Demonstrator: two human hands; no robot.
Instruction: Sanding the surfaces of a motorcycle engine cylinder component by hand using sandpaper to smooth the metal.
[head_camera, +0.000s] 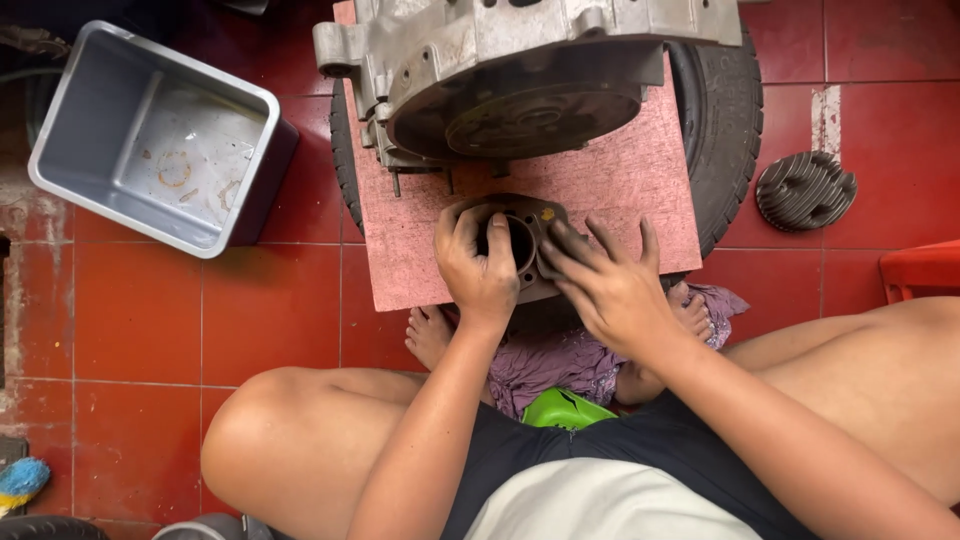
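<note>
From the head camera, you have both hands on the engine cylinder (522, 245), which sits at the near edge of the pink board (620, 190) laid over a tyre (725, 120). Your left hand (480, 265) wraps its left side, fingers curled over the rim into the bore. Your right hand (610, 285) lies spread against its right flank — neither is nearer. The bore faces up toward you; the engine crankcase (500, 70) lies just beyond, at the far edge — the grey tub (150, 140) sits well apart.

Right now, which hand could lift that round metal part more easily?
Probably the left hand: its fingers curl over the cylinder part and into its bore. The right hand only lies spread against its side.
</note>
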